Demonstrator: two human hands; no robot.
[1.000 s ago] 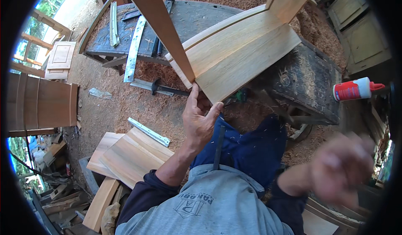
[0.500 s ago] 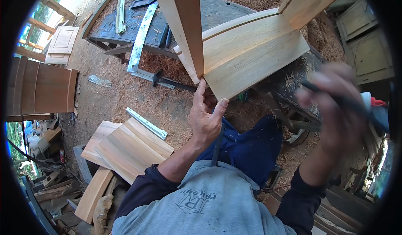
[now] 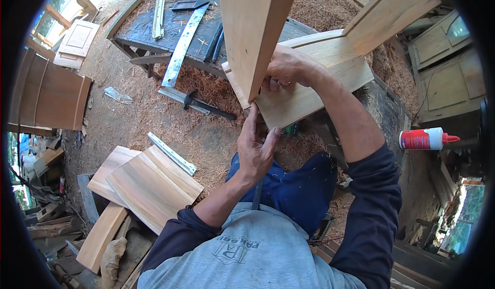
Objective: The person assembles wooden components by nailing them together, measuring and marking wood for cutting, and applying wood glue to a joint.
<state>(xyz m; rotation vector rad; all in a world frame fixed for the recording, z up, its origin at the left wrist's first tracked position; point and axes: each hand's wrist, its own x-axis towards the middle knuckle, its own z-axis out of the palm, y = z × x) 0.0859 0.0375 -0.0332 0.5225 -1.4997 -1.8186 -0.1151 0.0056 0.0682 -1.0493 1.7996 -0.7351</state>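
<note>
A pale wooden assembly (image 3: 309, 90) rests on the bench, a flat board with one upright panel (image 3: 252, 36) at its left end and another (image 3: 392, 18) at its right. My left hand (image 3: 256, 147) grips its near left corner, index finger at the foot of the left panel and thumb against the board's edge. Bent over the board, my right hand (image 3: 289, 68) has curled fingers close against the left panel's inner face. That panel partly hides the hand, and whatever it holds cannot be made out.
On the dark bench (image 3: 139, 36) lie a metal square (image 3: 184, 44) and a metal drawer slide (image 3: 159, 13). A bar clamp (image 3: 198, 103) is below its edge. Loose boards (image 3: 149, 186) lie at lower left. A white-and-red glue bottle (image 3: 423, 139) stands out at right.
My right hand has swung from the right side, where it held a dark, blurred tool, in to the left upright panel. My left hand stays at the corner. The view has shifted slightly.
</note>
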